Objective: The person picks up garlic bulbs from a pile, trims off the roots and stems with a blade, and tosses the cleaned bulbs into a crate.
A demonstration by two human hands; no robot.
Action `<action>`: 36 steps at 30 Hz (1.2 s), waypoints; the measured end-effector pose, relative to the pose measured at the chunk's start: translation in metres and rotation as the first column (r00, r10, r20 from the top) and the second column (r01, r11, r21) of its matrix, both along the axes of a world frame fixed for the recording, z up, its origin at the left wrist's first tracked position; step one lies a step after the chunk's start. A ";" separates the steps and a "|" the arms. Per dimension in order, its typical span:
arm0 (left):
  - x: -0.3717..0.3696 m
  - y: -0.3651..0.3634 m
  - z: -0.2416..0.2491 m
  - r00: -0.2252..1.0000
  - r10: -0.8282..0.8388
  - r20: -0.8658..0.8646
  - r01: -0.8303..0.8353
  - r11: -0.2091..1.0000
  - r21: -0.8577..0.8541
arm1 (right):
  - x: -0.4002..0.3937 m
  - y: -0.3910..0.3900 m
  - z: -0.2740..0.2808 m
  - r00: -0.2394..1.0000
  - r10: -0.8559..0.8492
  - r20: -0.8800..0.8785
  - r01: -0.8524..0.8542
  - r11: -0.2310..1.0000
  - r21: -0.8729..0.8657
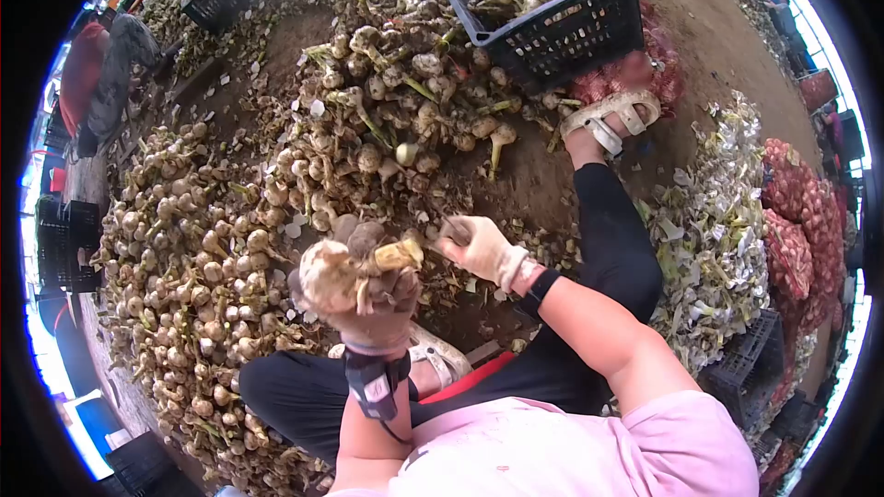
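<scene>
In a soiled glove, my left hand [382, 299] is closed round a large garlic bulb [327, 276], whose thick cut stem [398, 256] points right. My right hand [474, 247], in a pale glove, is closed just right of the stem. Its fingers grip a thin dark tool, too small to make out fully. A small gap seems to lie between the tool and the stem. Beyond my hands is a heap of garlic with stems [396, 83]. To the left spreads a larger pile of trimmed bulbs [221, 285].
A black crate [571, 37] holding garlic stands at the top, beside a red net bag [663, 55]. Pale peelings [709, 239] and filled red net sacks [801, 230] lie on the right, near another dark crate [750, 359]. A person [115, 64] is at the upper left.
</scene>
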State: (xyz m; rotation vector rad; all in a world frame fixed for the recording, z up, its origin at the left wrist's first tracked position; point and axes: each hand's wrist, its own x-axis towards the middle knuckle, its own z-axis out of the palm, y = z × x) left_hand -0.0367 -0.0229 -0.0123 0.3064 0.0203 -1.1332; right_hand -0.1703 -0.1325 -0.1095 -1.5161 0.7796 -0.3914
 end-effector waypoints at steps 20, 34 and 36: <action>0.026 0.041 0.012 -0.056 -0.428 0.902 0.045 0.901 0.430 | -0.005 0.009 0.123 0.930 0.272 -0.248 -0.368 0.656 -0.660; 0.006 0.049 0.008 0.110 -0.449 0.887 -0.111 0.881 0.460 | 0.006 -0.002 0.062 0.909 0.402 -0.111 -0.365 0.638 -0.677; 0.016 0.063 0.024 -0.223 -0.370 0.902 -0.193 0.924 0.331 | 0.006 -0.008 0.050 0.939 0.284 -0.194 -0.344 0.796 -0.498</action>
